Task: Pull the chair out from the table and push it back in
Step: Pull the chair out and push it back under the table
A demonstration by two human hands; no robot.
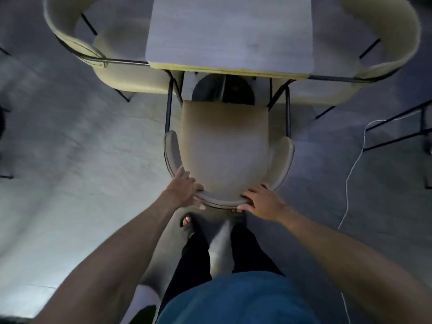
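Dim, bluish light; soft motion blur throughout; strong wide-angle bending at edges.

Both arms reach forward — left hand (184,188) and right hand (264,202) curled, palms down, fingers gripping.

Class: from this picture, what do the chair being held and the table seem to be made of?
The beige curved-back chair: matte padded upholstery, fabric or leatherette, with piped edges, on thin dark legs, probably metal. The grey rectangular table top: smooth laminate with faint grain over a pale core shown at its edge, likely plywood.
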